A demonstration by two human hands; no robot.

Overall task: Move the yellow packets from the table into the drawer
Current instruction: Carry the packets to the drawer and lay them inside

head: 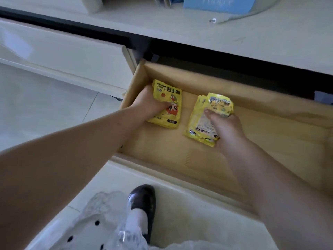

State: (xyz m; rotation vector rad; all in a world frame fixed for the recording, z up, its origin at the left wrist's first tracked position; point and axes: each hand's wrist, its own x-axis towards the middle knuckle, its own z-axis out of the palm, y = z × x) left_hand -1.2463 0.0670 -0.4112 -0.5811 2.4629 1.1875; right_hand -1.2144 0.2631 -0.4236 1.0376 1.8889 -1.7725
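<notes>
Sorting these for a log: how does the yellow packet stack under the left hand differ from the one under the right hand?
The left stack is neat and squared, cartoon front up; the right stack is fanned and crumpled, a pale panel showing. The left hand holds its stack from the left, the right hand from the right. Both lie in the drawer.

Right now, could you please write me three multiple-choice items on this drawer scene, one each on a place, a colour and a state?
1. Where do the yellow foil packets lie?
A. on the tabletop
B. in the open wooden drawer
C. on the floor

2. What colour is the box on the tabletop?
A. blue
B. red
C. green

3. What is the left hand doing?
A. hanging idle
B. pulling the drawer front
C. gripping a packet stack

Key: B, both stacks of yellow foil packets sit inside the open wooden drawer; A, the box is light blue; C, the left hand curls round its stack, as the right hand does.
</notes>
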